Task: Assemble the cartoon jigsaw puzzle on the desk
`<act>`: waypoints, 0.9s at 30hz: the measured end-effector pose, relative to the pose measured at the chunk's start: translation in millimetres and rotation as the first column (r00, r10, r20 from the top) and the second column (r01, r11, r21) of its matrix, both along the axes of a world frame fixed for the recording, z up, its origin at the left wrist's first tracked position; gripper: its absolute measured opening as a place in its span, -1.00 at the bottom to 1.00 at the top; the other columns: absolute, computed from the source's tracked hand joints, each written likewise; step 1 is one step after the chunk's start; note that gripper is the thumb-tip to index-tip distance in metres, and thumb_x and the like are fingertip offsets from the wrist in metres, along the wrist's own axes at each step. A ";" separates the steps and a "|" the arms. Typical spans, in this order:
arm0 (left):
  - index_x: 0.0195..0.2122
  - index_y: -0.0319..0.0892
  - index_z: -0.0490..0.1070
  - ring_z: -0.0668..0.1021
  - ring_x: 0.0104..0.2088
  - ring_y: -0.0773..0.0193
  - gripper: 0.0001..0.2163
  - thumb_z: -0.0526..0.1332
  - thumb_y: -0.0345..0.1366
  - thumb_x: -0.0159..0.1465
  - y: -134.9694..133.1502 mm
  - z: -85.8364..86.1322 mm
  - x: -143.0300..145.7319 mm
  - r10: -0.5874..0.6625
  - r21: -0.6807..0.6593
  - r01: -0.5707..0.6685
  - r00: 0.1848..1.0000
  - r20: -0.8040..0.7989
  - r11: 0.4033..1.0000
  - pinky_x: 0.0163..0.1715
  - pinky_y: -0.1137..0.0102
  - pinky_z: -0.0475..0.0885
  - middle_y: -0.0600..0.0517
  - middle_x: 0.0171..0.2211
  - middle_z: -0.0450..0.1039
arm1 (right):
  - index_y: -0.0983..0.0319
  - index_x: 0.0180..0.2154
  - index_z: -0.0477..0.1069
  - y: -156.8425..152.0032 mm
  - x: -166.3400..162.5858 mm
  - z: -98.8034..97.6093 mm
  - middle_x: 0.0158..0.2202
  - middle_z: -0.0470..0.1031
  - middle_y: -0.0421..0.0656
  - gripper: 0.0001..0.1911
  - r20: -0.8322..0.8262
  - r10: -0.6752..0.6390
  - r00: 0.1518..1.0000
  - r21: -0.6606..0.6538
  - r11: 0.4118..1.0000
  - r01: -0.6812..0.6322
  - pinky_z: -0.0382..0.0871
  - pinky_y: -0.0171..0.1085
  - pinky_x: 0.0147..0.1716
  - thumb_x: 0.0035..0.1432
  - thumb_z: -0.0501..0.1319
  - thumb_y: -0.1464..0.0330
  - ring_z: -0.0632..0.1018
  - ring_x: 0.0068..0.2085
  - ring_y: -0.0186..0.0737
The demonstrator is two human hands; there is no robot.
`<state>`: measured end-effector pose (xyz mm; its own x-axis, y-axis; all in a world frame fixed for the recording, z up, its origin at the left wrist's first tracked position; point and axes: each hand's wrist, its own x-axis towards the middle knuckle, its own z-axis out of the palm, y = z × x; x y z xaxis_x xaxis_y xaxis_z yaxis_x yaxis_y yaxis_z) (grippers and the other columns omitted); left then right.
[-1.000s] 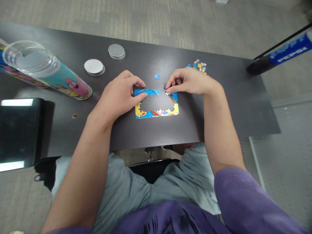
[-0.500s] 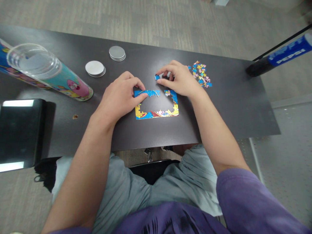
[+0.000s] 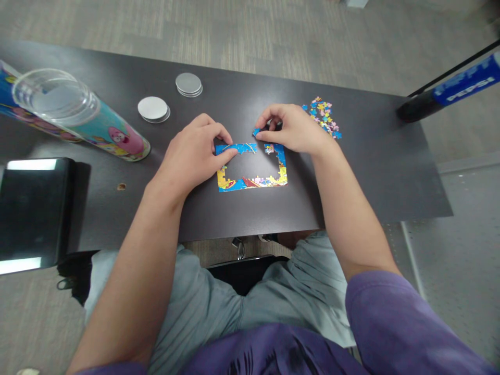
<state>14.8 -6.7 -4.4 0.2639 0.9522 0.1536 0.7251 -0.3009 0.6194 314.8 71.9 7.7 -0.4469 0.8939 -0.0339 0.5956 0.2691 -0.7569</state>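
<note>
A small jigsaw puzzle frame (image 3: pixel 253 182), blue and yellow with an empty middle, lies on the dark table (image 3: pixel 363 182). My left hand (image 3: pixel 193 156) rests curled on its upper left corner, with the index fingertip pressing the top edge. My right hand (image 3: pixel 291 127) pinches a blue puzzle piece (image 3: pixel 257 132) between thumb and fingers, just above the gap in the frame's top edge. A heap of loose coloured pieces (image 3: pixel 324 117) lies right behind that hand.
A cartoon-printed tube (image 3: pixel 105 133) with a clear plastic end lies at the left. Two round metal lids (image 3: pixel 153 108) (image 3: pixel 188 84) sit behind the puzzle. A black box (image 3: pixel 33 211) is at the near left, and a blue Pepsi-marked object (image 3: pixel 464 83) at far right.
My right hand left the frame's top right corner, reached back to the loose blue piece, picked it up and has brought it down toward the frame. My left hand stayed put.
</note>
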 end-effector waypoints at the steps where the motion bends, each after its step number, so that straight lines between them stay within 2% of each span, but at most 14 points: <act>1: -0.05 0.04 0.78 0.64 -0.11 0.00 -0.89 0.60 -0.16 0.45 0.0 0.2 0.0 0.000 -0.001 0.000 1.000 -0.004 1.000 -0.06 0.08 0.59 -0.06 -0.03 0.64 | 0.03 -0.17 0.71 -0.4 -0.1 0.9 -0.12 0.79 -0.10 -0.65 -0.021 0.006 1.000 -0.018 1.000 -0.006 0.63 0.00 -0.03 0.21 0.81 0.15 0.66 -0.10 0.07; 4: -0.05 0.04 0.79 0.64 -0.13 0.01 -0.88 0.60 -0.15 0.46 0.0 1.0 -0.2 -0.005 -0.008 0.005 1.000 -0.011 1.000 -0.08 0.09 0.59 -0.06 -0.03 0.64 | 0.00 -0.12 0.71 -1.4 -0.3 4.1 -0.14 0.74 -0.14 -0.57 -0.100 0.015 0.995 -0.053 0.998 -0.021 0.63 -0.03 -0.08 0.13 0.84 0.16 0.66 -0.09 0.06; 8: -0.05 0.04 0.79 0.64 -0.12 0.01 -0.89 0.60 -0.16 0.46 -0.1 0.2 -0.2 0.001 0.005 -0.001 1.000 -0.009 1.000 -0.07 0.07 0.58 -0.06 -0.03 0.64 | 0.04 -0.04 0.76 -3.0 1.5 10.1 -0.18 0.70 -0.14 -0.59 -0.145 0.039 0.989 -0.095 0.994 -0.053 0.67 -0.04 -0.04 0.21 0.81 0.13 0.69 -0.05 0.06; 11: -0.05 0.03 0.78 0.65 -0.12 0.00 -0.90 0.59 -0.18 0.45 -0.4 -1.0 0.1 -0.005 0.011 0.005 1.000 -0.009 1.000 -0.07 0.05 0.57 -0.06 -0.05 0.64 | 0.05 -0.12 0.75 -5.3 3.7 13.9 -0.19 0.72 -0.12 -0.58 -0.205 0.042 0.978 -0.106 0.992 -0.065 0.70 -0.01 0.01 0.20 0.84 0.07 0.69 -0.05 0.06; 15: -0.05 0.03 0.78 0.64 -0.12 0.00 -0.90 0.59 -0.18 0.45 -0.5 -0.8 -0.4 -0.010 0.009 0.010 1.000 -0.001 1.000 -0.06 0.04 0.56 -0.06 -0.04 0.63 | 0.03 -0.22 0.68 -9.1 5.3 16.0 -0.19 0.77 -0.10 -0.43 -0.266 0.031 0.963 -0.179 0.981 -0.081 0.74 0.05 -0.03 0.07 0.93 -0.03 0.72 -0.09 0.10; 18: -0.04 0.06 0.79 0.65 -0.09 -0.02 -0.90 0.60 -0.17 0.47 -0.5 0.7 -1.0 -0.018 -0.007 0.018 1.000 -0.004 1.000 -0.04 0.06 0.57 -0.05 -0.05 0.62 | 0.03 -0.25 0.67 -11.2 4.8 15.3 -0.20 0.79 -0.08 -0.40 -0.280 0.047 0.959 -0.210 0.972 -0.108 0.76 0.06 -0.05 0.06 0.95 -0.07 0.73 -0.10 0.12; 21: -0.02 0.06 0.81 0.65 -0.09 -0.01 -0.89 0.61 -0.17 0.47 -0.6 1.8 -1.2 -0.017 -0.014 0.017 1.000 -0.010 1.000 -0.04 0.06 0.58 -0.05 -0.03 0.64 | 0.04 -0.25 0.67 -11.7 3.7 13.5 -0.24 0.78 -0.10 -0.43 -0.276 0.051 0.960 -0.213 0.971 -0.112 0.75 0.04 -0.09 0.09 0.94 -0.03 0.72 -0.16 0.07; 27: 0.00 0.04 0.84 0.63 -0.15 0.05 -0.88 0.61 -0.18 0.47 0.1 0.4 -2.1 -0.030 0.006 0.030 0.999 -0.014 1.000 -0.05 0.07 0.56 -0.04 0.01 0.66 | 0.09 -0.20 0.70 -10.1 3.4 11.6 -0.30 0.74 -0.16 -0.55 -0.257 0.065 0.964 -0.195 0.974 -0.117 0.63 -0.16 -0.22 0.16 0.91 0.22 0.67 -0.24 -0.10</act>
<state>12.7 -6.7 -4.0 0.2946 0.9429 0.1556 0.7239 -0.3264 0.6078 318.2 61.8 19.3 -0.5438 0.8342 -0.0912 0.3627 0.1357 -0.9220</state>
